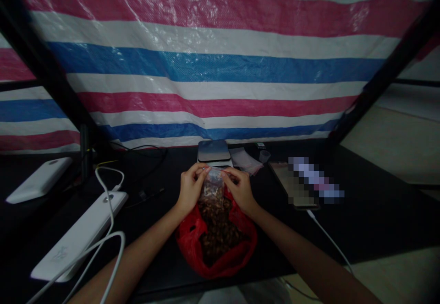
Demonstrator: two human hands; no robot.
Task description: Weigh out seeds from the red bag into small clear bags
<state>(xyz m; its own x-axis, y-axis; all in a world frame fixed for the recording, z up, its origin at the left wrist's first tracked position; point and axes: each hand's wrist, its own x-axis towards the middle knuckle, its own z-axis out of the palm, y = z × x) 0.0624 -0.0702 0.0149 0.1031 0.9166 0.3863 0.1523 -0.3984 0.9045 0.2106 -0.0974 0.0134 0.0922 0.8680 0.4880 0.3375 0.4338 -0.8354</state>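
Both my hands pinch the top edge of a small clear plastic bag [213, 186], one at each upper corner. My left hand [191, 186] has thumb and fingers closed on its left corner; my right hand [239, 188] grips the right corner the same way. Brown bits show in the lower part of the clear bag. Beneath it an open red plastic bag [216, 269] holds a heap of small brown dried pieces [222, 230]. Just beyond my fingers sits a small digital scale [213, 151] with a shiny square plate.
Flat clear bags [244, 160] and a small clear cup [264, 156] lie right of the scale. A phone [290, 182] on a white cable is farther right. White power banks [80, 235] [39, 180] and looped cables occupy the left. Striped sheeting [213, 70] hangs behind the black table [371, 221].
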